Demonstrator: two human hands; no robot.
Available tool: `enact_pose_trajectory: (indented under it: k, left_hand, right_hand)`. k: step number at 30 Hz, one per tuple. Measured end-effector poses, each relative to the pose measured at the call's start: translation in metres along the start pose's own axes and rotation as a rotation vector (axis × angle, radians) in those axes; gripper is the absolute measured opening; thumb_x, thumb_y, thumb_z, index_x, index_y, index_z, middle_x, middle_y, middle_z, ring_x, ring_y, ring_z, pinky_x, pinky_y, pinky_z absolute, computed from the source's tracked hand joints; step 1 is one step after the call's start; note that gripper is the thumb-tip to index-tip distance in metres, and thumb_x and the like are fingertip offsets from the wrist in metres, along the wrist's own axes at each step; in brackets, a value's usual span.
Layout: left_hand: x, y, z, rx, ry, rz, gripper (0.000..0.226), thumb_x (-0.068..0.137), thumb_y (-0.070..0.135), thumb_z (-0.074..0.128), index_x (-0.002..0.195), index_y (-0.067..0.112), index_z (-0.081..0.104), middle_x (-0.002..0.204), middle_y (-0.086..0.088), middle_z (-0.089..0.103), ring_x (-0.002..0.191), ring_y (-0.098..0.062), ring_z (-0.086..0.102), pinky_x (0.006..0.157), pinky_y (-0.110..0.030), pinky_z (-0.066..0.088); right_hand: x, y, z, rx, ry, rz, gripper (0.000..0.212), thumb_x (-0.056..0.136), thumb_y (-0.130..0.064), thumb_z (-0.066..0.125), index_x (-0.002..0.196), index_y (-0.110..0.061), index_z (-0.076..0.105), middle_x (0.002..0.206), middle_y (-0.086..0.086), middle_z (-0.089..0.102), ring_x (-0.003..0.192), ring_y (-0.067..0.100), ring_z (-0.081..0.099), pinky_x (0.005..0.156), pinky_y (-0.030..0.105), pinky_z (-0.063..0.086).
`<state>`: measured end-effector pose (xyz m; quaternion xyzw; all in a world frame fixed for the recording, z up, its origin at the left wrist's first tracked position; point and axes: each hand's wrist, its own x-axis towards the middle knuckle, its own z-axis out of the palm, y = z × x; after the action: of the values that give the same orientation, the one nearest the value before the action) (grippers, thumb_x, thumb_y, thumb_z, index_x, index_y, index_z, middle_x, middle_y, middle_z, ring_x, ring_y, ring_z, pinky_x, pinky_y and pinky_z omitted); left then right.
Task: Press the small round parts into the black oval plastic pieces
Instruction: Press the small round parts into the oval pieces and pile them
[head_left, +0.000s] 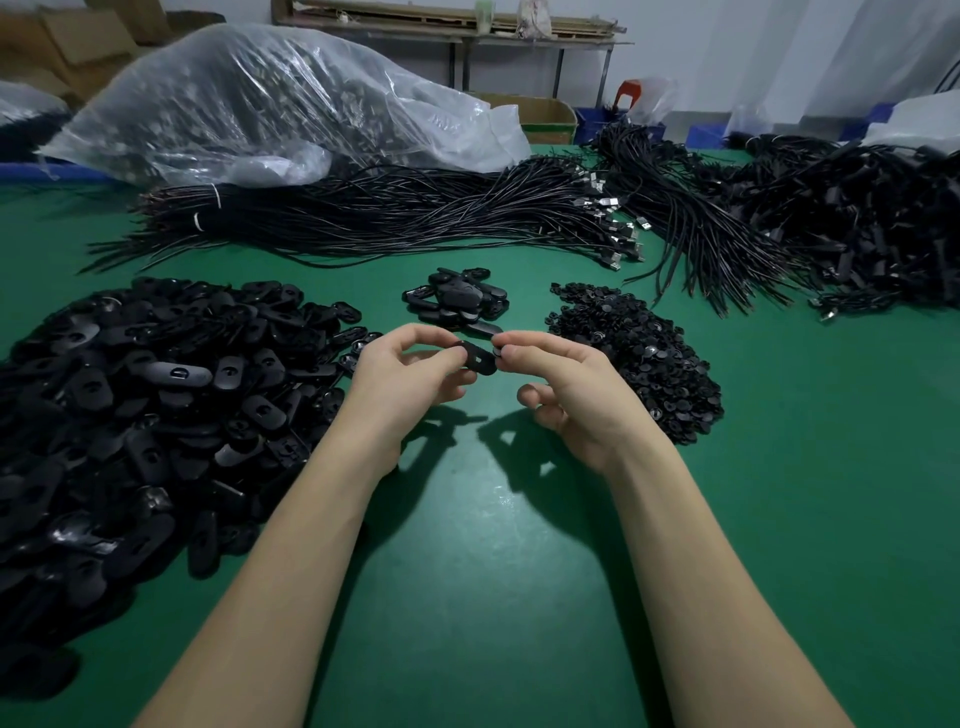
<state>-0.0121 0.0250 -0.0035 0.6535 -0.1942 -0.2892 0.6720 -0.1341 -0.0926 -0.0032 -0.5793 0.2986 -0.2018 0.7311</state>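
**Light, stiff parts: pinch the edges**

Your left hand (410, 371) pinches one black oval piece (478, 358) just in front of the small finished pile (457, 301); your right hand (561, 384) grips a small round part (496, 352) touching it. Both likely feel rigid, slippery.

The near end of the oval piece (479, 357) is covered by the left hand's fingers (451, 358). The small round part (496, 352) is almost wholly hidden by the right hand's fingers (511, 349). The heap of oval pieces (145, 405) is cut off at the surface's left edge. The contents of the plastic bag (270, 98) are blurred.
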Motion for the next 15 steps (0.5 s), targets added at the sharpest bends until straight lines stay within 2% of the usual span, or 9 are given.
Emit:
enact_pose_trajectory:
  k: [5, 7, 11, 15]
  left_hand:
    - [0.0023, -0.0016, -0.001, -0.044, -0.025, 0.004, 0.006, 0.093, 0.001, 0.069, 0.095, 0.006, 0.067, 0.084, -0.008, 0.079, 0.083, -0.022, 0.078, 0.077, -0.023, 0.061]
    - [0.0025, -0.0019, -0.0009, -0.048, -0.029, -0.004, 0.006, 0.092, 0.001, 0.07, 0.094, 0.006, 0.067, 0.09, -0.011, 0.078, 0.084, -0.023, 0.078, 0.08, -0.024, 0.061]
    - [0.0022, -0.0019, -0.0013, -0.066, -0.036, -0.004, 0.012, 0.092, -0.002, 0.069, 0.099, 0.007, 0.068, 0.093, -0.014, 0.077, 0.084, -0.024, 0.078, 0.078, -0.023, 0.061]
    - [0.001, -0.0018, -0.0017, -0.024, -0.036, 0.008, 0.013, 0.092, 0.001, 0.07, 0.098, 0.011, 0.072, 0.084, -0.007, 0.079, 0.082, -0.023, 0.078, 0.073, -0.023, 0.061]
  right_hand:
    - [0.0003, -0.0005, 0.0005, 0.016, -0.011, 0.002, 0.016, 0.093, -0.006, 0.069, 0.102, -0.015, 0.078, 0.079, -0.005, 0.074, 0.044, 0.007, 0.048, 0.039, 0.014, 0.031]
    - [-0.0005, -0.0008, 0.0008, -0.007, -0.022, -0.007, 0.02, 0.095, -0.005, 0.065, 0.105, -0.015, 0.08, 0.084, -0.004, 0.072, 0.044, 0.007, 0.049, 0.04, 0.014, 0.032]
    - [-0.0004, -0.0005, 0.001, -0.046, -0.007, -0.019, 0.023, 0.096, -0.005, 0.063, 0.092, -0.018, 0.082, 0.089, -0.001, 0.07, 0.045, 0.008, 0.05, 0.042, 0.015, 0.034]
    - [0.0004, 0.0002, 0.0005, -0.04, 0.032, -0.026, 0.01, 0.094, -0.008, 0.07, 0.096, -0.015, 0.077, 0.087, -0.001, 0.076, 0.044, 0.007, 0.052, 0.041, 0.015, 0.036]
